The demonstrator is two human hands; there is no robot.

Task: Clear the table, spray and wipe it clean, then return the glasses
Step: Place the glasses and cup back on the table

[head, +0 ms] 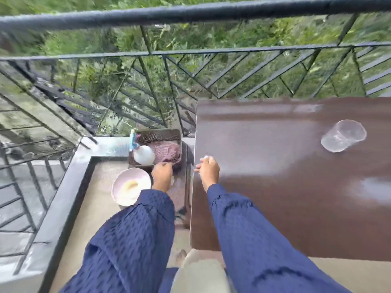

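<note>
A clear plastic glass [343,138] lies tilted on the brown table [296,187], far right. To the table's left stands a dark tray [160,135] that holds a white spray bottle [143,154] with a blue nozzle and a purple cloth [168,153]. My left hand [161,175] is at the tray's near rim, fingers curled, touching it or the cloth; the blur hides any grip. My right hand [209,172] rests curled over the table's left edge with a small white patch at its fingertips.
A pale pink bowl [131,186] with something yellowish inside sits on the balcony floor just left of my left arm. A black metal railing [190,53] runs behind the table and tray, above a concrete ledge [101,144]. My knee [201,273] is below.
</note>
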